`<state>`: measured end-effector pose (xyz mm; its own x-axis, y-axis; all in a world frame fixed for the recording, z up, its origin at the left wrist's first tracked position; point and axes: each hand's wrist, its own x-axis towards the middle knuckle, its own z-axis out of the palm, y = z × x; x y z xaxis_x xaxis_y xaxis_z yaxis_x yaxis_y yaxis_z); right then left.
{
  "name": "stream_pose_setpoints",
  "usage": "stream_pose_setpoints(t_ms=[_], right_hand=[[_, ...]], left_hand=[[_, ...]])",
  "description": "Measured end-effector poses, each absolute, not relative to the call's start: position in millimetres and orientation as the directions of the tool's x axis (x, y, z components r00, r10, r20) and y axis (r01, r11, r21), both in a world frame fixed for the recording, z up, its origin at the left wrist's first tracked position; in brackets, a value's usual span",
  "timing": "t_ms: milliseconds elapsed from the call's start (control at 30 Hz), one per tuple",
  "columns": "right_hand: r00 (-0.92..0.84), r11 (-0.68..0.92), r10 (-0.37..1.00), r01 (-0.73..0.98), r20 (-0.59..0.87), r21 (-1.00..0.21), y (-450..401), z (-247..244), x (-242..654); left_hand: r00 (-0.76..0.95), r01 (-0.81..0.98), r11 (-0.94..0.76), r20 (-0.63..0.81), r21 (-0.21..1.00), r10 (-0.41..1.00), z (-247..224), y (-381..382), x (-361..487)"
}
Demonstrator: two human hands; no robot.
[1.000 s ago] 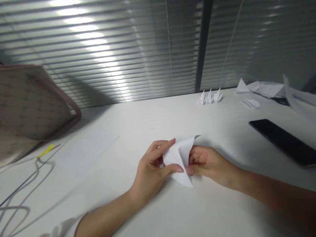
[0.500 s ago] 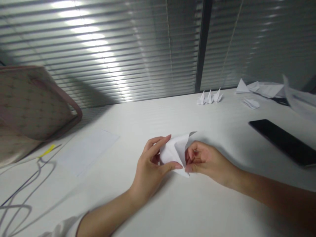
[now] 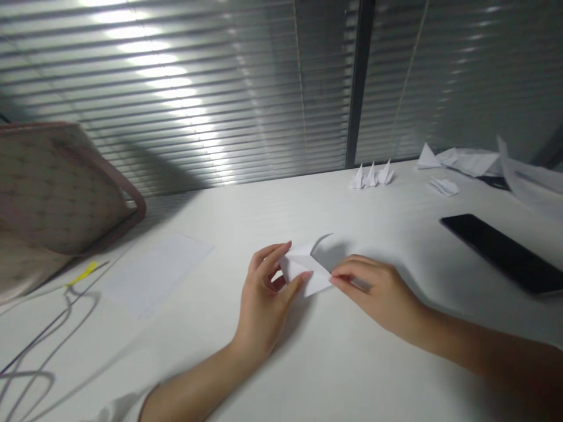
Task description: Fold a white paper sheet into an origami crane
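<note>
A small folded sheet of white paper (image 3: 308,271) is held between my two hands, a little above the white table. My left hand (image 3: 269,293) grips its left side, the thumb on the near face and the fingers behind the far edge. With thumb and index finger, my right hand (image 3: 373,287) pinches the paper's right corner. One loose flap curls up at the top right of the paper. Part of the left fingers is hidden behind the sheet.
Folded paper cranes (image 3: 372,176) stand at the table's back edge. A black phone (image 3: 505,252) lies at right, near loose papers (image 3: 475,161) and a small folded paper (image 3: 444,186). At left are a flat sheet (image 3: 158,272), cables (image 3: 65,319) and a bag (image 3: 57,193).
The paper has opened flatter, and its right corner is drawn out to the right. My right hand's fingers have straightened into a pinch on that corner. My left thumb has moved slightly left.
</note>
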<state>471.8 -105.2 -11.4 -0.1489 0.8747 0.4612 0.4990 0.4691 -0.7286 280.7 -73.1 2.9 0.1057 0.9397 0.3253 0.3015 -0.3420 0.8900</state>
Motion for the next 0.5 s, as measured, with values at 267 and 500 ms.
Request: stream_pose_setpoints(t_ms=[267, 500], right_hand=[[-0.156, 0.366, 0.93, 0.472, 0.333, -0.802, -94.2, -16.9, 485.1], [-0.224, 0.455, 0.889, 0.509, 0.398, -0.73, -92.3, -12.3, 489.9]], left_hand=[[0.336, 0.501, -0.608, 0.509, 0.616, 0.793, 7.7, -72.6, 269.6], [0.688, 0.411, -0.847, 0.495, 0.338, 0.531, 4.7, -62.4, 259.7]])
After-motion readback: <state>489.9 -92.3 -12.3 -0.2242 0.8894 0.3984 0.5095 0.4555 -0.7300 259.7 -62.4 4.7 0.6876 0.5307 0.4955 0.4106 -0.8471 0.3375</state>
